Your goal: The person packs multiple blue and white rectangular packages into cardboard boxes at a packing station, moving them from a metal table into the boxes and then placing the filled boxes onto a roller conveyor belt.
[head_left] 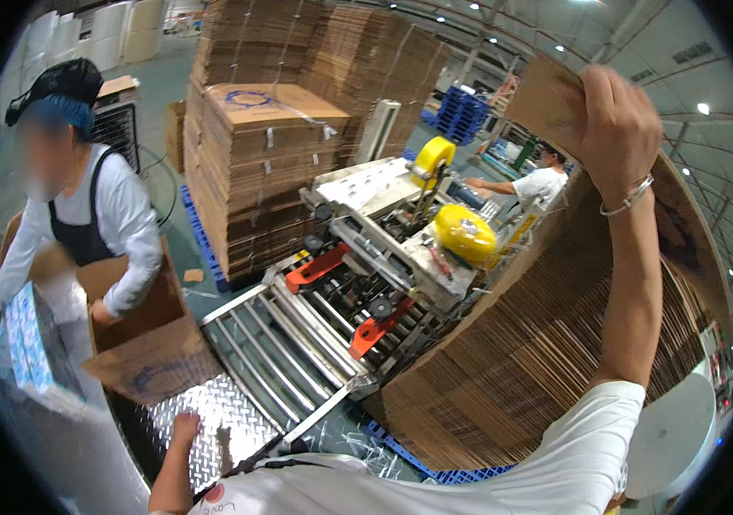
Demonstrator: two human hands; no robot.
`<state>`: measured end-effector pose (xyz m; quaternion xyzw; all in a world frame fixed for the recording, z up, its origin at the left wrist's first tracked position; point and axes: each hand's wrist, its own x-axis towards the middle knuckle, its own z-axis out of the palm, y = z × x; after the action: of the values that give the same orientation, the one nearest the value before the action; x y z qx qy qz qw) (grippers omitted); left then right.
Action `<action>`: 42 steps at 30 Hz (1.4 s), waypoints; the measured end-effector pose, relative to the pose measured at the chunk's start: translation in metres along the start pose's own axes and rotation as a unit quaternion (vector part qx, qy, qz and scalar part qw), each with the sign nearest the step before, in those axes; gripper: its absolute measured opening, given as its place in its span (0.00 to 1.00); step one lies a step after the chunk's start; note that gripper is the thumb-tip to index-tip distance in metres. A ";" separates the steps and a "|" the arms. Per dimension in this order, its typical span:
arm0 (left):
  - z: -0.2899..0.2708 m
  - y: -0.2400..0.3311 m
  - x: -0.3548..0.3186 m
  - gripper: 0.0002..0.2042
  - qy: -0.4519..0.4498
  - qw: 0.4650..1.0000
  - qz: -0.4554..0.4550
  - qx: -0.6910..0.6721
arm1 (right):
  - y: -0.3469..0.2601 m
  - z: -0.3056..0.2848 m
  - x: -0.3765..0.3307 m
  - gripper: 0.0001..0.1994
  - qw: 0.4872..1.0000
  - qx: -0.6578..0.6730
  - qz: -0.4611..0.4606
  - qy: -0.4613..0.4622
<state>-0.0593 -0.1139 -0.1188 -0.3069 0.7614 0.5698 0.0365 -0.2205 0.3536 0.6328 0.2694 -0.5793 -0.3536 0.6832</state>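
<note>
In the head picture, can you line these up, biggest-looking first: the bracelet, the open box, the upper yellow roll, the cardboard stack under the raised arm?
1. Cardboard stack
2. Open box
3. Upper yellow roll
4. Bracelet: a thin band, the smallest-looking

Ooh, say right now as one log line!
right hand: raised, holds cardboard; left hand: near metal plate; aproned co-worker: beside open box

yellow tape roll (431,154) up by the far edge of your taping machine (360,183), shiny yellow roll (466,234) near its right edge, blue pallets (455,116) stacked way back
</note>
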 end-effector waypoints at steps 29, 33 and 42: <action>-0.100 0.262 -0.164 0.10 0.421 0.832 0.271 0.238 | -0.365 -0.140 -0.133 0.21 0.091 0.853 -0.076 -0.508; -0.100 0.241 -0.149 0.20 0.434 0.859 0.270 0.032 | -0.382 -0.128 -0.149 0.22 -0.024 0.865 0.056 -0.498; -0.087 0.218 -0.150 0.28 0.467 0.838 0.281 0.017 | -0.366 -0.089 -0.138 0.17 0.162 0.859 0.055 -0.483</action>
<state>-0.0231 -0.0919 0.1567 -0.3090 0.7511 0.3321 -0.4796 -0.2071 0.2380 0.2487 0.4277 -0.7423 0.3478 -0.3808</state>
